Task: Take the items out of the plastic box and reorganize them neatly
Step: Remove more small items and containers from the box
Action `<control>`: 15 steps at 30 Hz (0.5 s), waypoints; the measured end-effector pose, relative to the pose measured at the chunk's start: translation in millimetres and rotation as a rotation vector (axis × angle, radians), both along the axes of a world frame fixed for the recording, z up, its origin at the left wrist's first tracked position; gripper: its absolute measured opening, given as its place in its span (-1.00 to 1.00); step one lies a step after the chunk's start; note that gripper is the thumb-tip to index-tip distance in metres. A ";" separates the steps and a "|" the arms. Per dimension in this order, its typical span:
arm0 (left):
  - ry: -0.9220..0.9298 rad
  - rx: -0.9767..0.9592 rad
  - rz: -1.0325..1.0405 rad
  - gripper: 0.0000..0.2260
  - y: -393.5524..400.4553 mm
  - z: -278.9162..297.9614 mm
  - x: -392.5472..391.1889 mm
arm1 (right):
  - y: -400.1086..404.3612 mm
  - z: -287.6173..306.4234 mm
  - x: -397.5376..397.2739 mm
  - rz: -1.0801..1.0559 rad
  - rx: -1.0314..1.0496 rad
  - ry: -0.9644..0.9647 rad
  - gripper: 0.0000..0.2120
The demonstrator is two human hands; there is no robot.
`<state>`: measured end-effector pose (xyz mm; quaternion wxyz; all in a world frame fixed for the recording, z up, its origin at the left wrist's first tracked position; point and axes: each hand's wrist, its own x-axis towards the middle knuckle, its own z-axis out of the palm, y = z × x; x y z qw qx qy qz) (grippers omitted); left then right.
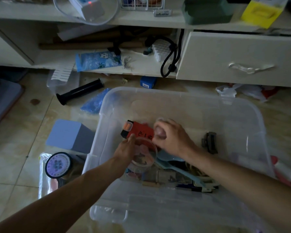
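Both hands inside plastic box [252, 115]. Left hand [126, 149] wrapped around clear round container [144, 155], gripping its side. Right hand [172, 136] closed on something small, can't identify. Red packet [141, 132] just beyond both hands.

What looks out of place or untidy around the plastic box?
The white drawer hangs open and tilted. A black cylinder, a blue packet and crumpled white plastic lie loose on the tiled floor.

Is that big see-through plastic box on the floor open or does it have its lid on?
Open. The plastic box has no lid over it: both hands, left and right, reach straight down inside among its contents.
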<state>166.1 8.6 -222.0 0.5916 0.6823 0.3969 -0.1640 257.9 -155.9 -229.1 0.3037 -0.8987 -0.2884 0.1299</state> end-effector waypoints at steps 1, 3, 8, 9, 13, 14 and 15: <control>-0.008 -0.026 -0.001 -0.59 -0.1 0.8 0.7 | 8.1 13.1 -12.7 0.058 0.039 -0.004 -0.78; 0.005 -0.076 0.022 -0.58 0.8 0.1 0.7 | 21.7 26.2 -37.5 0.197 0.061 -0.004 -0.73; 0.042 -0.159 0.095 -0.62 1.7 4.9 -1.1 | 31.4 21.8 -55.3 0.352 -0.101 0.159 -0.75; 0.036 -0.164 0.097 -0.64 1.5 5.9 -1.2 | 30.2 25.5 -52.4 0.370 -0.163 0.192 -0.75; 0.000 -0.178 0.053 -0.66 3.2 5.2 -3.2 | 32.7 64.0 -29.0 0.425 -0.323 0.369 -0.71; -0.022 -0.168 0.034 -0.65 2.8 5.9 -3.6 | 32.5 72.7 -18.5 0.408 -0.333 0.426 -0.59; -0.040 -0.152 0.035 -0.65 2.5 6.1 -4.2 | 32.9 77.3 -6.4 0.350 -0.308 0.481 -0.50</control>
